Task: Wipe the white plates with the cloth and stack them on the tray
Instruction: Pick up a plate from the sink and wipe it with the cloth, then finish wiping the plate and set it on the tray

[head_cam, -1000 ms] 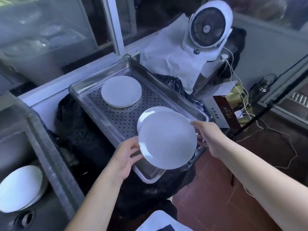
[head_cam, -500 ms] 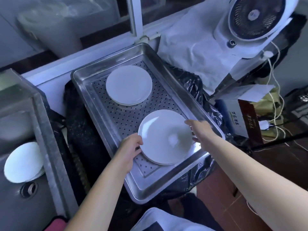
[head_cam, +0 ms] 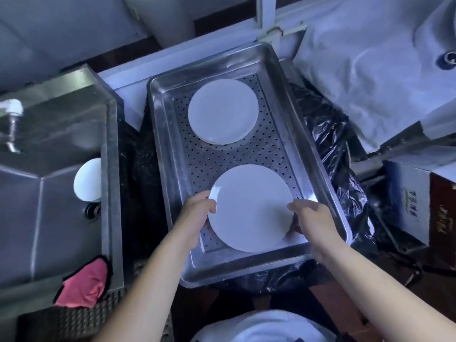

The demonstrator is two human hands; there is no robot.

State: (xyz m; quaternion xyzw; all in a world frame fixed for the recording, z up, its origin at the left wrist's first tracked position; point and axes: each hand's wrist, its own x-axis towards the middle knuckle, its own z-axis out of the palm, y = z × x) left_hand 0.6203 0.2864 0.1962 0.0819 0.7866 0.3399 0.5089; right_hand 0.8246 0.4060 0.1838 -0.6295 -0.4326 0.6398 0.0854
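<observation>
A white plate (head_cam: pixel 249 208) lies at the near end of the perforated steel tray (head_cam: pixel 320 183), on top of another plate whose edge shows at its right. My left hand (head_cam: pixel 197 215) grips the plate's left rim, thumb on top. My right hand (head_cam: pixel 311 218) grips its right rim. A second stack of white plates (head_cam: pixel 223 111) sits at the tray's far end. More white plates (head_cam: pixel 87 180) lie in the steel sink (head_cam: pixel 49 193) on the left, partly hidden by its wall. A pink cloth (head_cam: pixel 85 285) hangs over the sink's near corner.
The tray rests on black plastic sheeting (head_cam: pixel 333 134). A tap (head_cam: pixel 11 119) stands at the sink's far left. White fabric (head_cam: pixel 365 70) and a printed box (head_cam: pixel 419 206) crowd the right side. A window ledge (head_cam: pixel 197 48) runs behind the tray.
Both hands have lowered the plate from the air onto the near stack in the tray. The view has tilted down, bringing the sink and pink cloth into sight.
</observation>
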